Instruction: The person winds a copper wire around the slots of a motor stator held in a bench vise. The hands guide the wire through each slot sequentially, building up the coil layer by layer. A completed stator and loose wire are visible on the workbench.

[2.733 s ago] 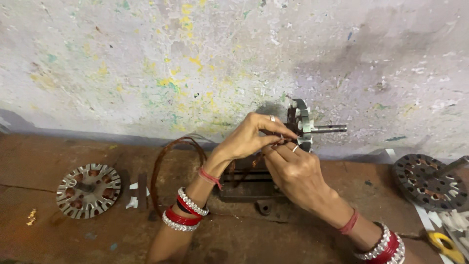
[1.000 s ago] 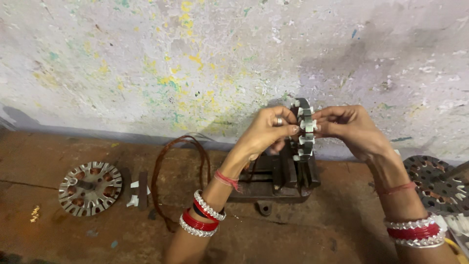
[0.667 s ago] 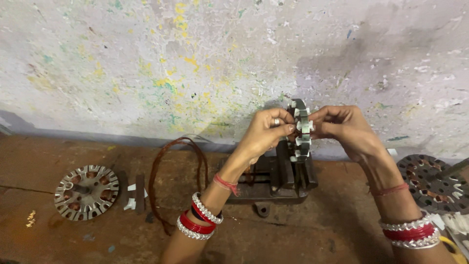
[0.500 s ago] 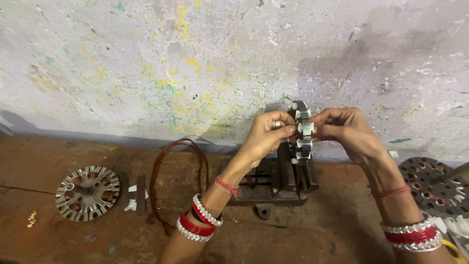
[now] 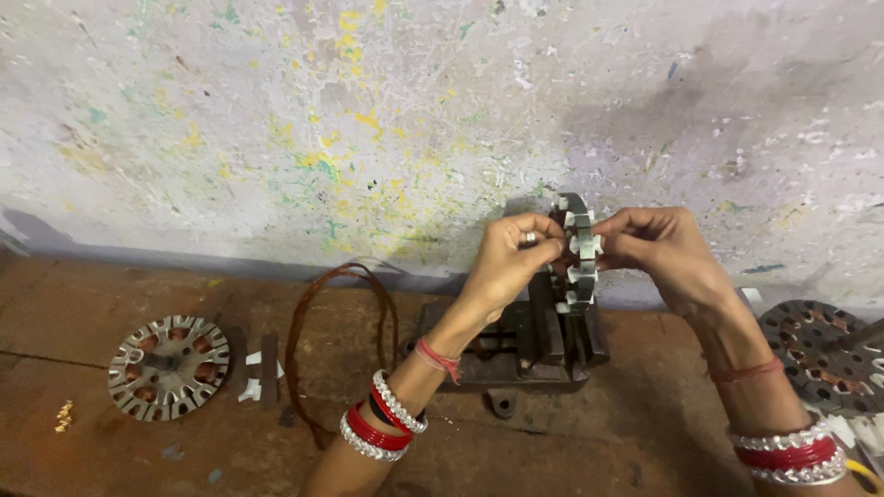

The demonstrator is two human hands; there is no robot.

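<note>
Both hands pinched a slotted metal stator core [image 5: 578,253] standing edge-on in a dark bench vise [image 5: 525,345]: the left hand [image 5: 512,260] clenched at its near face, the right hand [image 5: 665,250] at its far side. What the fingertips gripped was hidden. A copper wire coil [image 5: 341,340] and another core [image 5: 168,366] lay leftward; a third core [image 5: 829,354] was cut off at right.

The left hand [image 5: 516,253] and right hand [image 5: 658,248] cover the sides of the slotted metal core [image 5: 578,253]; what their fingertips pinch is too small to tell; at 4 o'clock, a second stator disc [image 5: 824,354] runs off the edge.
</note>
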